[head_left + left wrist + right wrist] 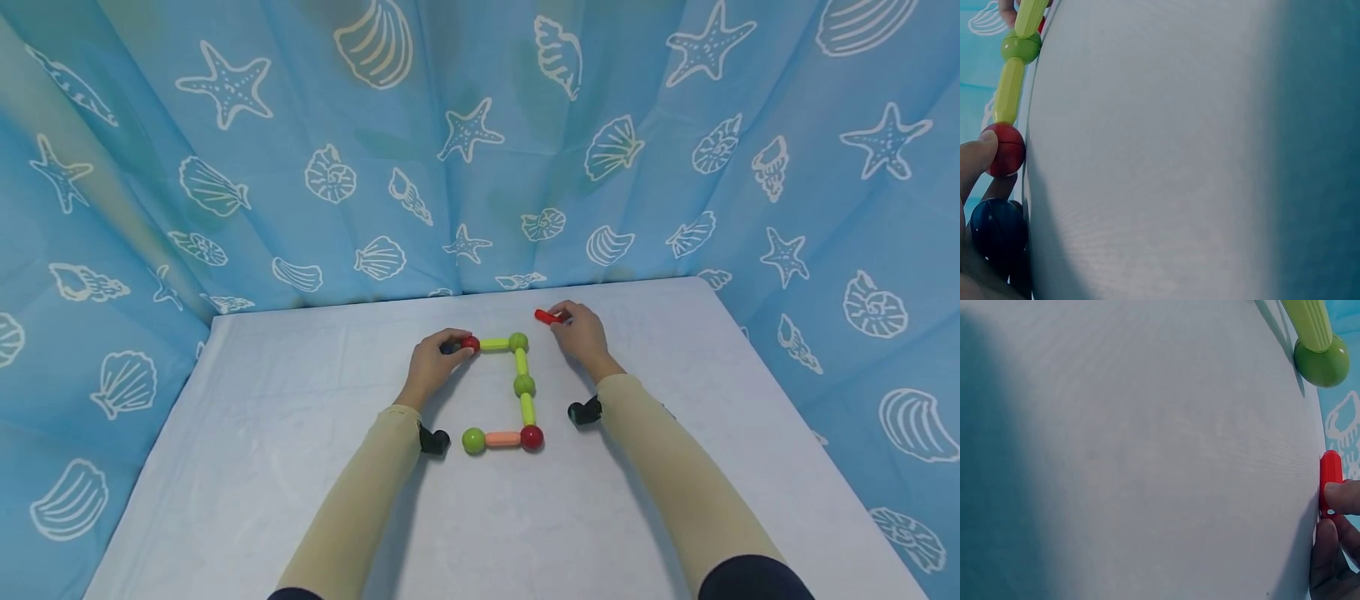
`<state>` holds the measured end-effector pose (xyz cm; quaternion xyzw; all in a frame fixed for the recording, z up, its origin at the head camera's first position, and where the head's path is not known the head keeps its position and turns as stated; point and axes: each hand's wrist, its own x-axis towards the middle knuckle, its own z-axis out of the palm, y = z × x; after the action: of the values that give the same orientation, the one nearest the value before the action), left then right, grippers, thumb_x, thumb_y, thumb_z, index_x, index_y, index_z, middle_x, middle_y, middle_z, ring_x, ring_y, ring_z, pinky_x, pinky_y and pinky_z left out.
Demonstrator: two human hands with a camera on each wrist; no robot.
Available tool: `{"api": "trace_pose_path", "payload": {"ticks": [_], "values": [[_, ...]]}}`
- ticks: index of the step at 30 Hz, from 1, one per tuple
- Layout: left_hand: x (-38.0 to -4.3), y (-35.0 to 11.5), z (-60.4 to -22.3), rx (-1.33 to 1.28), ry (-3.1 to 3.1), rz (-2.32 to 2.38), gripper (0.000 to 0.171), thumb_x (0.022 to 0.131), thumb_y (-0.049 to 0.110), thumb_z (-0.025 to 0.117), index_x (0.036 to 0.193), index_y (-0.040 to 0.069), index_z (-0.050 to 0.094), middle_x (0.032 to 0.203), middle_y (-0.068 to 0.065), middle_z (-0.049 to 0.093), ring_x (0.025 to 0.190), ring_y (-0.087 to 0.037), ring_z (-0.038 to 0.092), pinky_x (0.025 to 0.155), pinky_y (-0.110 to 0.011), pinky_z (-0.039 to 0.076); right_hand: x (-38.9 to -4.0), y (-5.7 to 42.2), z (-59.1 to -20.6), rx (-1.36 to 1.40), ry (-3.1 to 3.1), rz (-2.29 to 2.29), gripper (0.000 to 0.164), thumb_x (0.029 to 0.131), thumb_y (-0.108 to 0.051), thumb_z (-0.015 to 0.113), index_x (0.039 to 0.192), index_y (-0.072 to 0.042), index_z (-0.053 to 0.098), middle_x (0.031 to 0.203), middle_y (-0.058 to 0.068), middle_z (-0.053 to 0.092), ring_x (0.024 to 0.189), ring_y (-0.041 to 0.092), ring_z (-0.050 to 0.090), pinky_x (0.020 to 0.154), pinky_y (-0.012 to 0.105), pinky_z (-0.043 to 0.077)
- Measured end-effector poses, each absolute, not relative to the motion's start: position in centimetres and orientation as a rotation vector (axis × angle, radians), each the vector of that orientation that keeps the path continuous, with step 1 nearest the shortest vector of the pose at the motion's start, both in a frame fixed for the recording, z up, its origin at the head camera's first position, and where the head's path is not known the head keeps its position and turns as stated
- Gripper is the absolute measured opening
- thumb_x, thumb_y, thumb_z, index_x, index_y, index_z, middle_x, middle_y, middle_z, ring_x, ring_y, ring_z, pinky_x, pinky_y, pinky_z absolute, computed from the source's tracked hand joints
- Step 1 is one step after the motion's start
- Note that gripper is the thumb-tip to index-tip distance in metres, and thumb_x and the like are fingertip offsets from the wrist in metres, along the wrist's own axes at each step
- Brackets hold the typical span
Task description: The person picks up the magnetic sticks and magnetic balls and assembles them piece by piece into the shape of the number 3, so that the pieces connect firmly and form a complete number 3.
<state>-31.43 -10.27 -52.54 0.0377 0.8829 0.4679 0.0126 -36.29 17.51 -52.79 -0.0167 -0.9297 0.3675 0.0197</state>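
Observation:
Thumb and fingers of my left hand (pixel 432 364) pinch a red ball (pixel 1005 150) at the far left end of a chain of balls and sticks. A dark blue ball (pixel 999 229) sits against the same hand's fingers. From the red ball a yellow-green stick (pixel 494 344) runs to a green ball (pixel 518 342), where the chain turns toward the near side. My right hand (pixel 583 340) pinches a red stick (pixel 1330 472) to the right of that corner, apart from the chain. The stick's tip points left, toward the green ball.
Down the right side come another green ball (pixel 524 385) and a second red ball (pixel 532 437). An orange-pink stick (pixel 503 439) joins that to a green end ball (pixel 474 441). All lie on a white-covered table (pixel 300 433); a blue shell-patterned curtain (pixel 450 200) hangs behind.

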Motion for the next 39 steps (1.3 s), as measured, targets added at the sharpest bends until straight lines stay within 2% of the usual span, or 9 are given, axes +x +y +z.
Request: {"api": "trace_pose_path", "payload": {"ticks": [8, 23, 31, 39], "values": [[-31.5, -10.3, -52.6, 0.114, 2.752, 1.458, 0.033, 0.095, 0.024, 0.074, 0.127, 0.018, 0.071, 0.127, -0.004, 0.068, 0.128, -0.024, 0.055, 0.112, -0.044, 0.040, -35.8, 17.5, -52.5, -0.097, -2.913, 1.147, 0.020, 0.099, -0.012, 0.064, 0.119, -0.011, 0.064, 0.120, 0.014, 0.061, 0.105, 0.032, 0.055, 0.096, 0.045, 0.052], [-31.5, -10.3, -52.6, 0.122, 2.770, 1.446, 0.033, 0.095, 0.023, 0.074, 0.127, 0.017, 0.070, 0.127, -0.005, 0.068, 0.127, -0.025, 0.056, 0.112, -0.045, 0.039, -33.8, 18.6, -52.4, 0.029, -2.966, 1.137, 0.020, 0.094, -0.009, 0.068, 0.114, -0.012, 0.065, 0.114, 0.010, 0.063, 0.101, 0.028, 0.056, 0.093, 0.042, 0.052], [-31.4, -10.1, -52.5, 0.137, 2.767, 1.488, 0.031, 0.094, 0.021, 0.075, 0.124, 0.015, 0.072, 0.122, -0.006, 0.070, 0.121, -0.025, 0.059, 0.110, -0.043, 0.042, -32.6, 19.1, -52.1, 0.091, -2.986, 1.106, 0.018, 0.093, -0.007, 0.068, 0.110, -0.010, 0.067, 0.111, 0.011, 0.066, 0.097, 0.029, 0.057, 0.087, 0.041, 0.052], [-31.4, -10.1, -52.7, 0.111, 2.767, 1.456, 0.032, 0.095, 0.023, 0.074, 0.126, 0.017, 0.071, 0.125, -0.004, 0.068, 0.126, -0.025, 0.057, 0.112, -0.045, 0.039, -31.4, 19.3, -51.8, 0.114, -3.004, 1.112, 0.017, 0.092, -0.007, 0.070, 0.109, -0.010, 0.068, 0.109, 0.011, 0.067, 0.095, 0.029, 0.056, 0.084, 0.039, 0.051]]}}
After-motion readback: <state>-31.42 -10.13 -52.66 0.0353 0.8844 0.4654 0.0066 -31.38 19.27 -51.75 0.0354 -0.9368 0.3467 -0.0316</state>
